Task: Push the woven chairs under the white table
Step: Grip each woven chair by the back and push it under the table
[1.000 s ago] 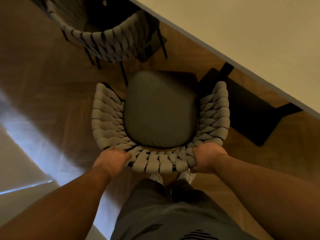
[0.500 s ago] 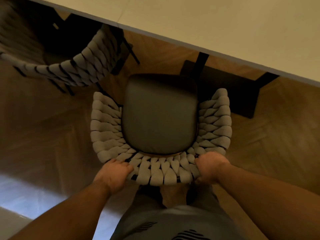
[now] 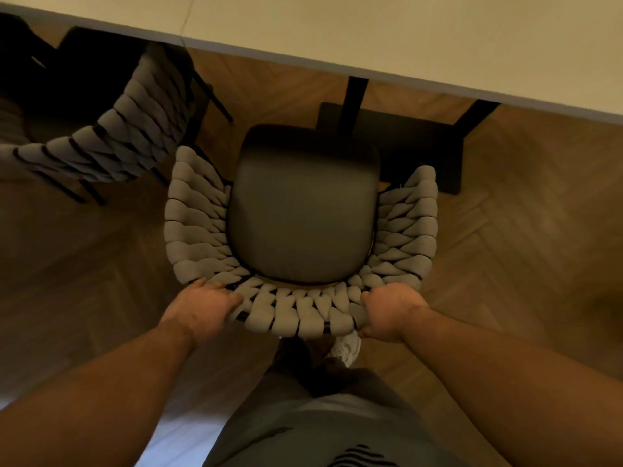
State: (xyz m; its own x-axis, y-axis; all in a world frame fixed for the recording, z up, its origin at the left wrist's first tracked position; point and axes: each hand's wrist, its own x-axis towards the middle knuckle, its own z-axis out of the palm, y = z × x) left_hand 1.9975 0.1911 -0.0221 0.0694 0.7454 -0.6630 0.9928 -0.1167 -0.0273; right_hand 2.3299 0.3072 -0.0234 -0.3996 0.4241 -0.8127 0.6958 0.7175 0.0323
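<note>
herringbone floor (image 3: 526,251) lies beneath white table (image 3: 404,32), left hand (image 3: 199,313) and right hand (image 3: 391,311) gripping woven chair (image 3: 303,224).

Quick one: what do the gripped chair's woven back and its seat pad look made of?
The woven back: thick grey padded fabric or cord strips, matte, plaited over a dark frame showing in gaps. The seat pad: dark, smooth, faintly sheened, probably leather or faux leather.
</note>
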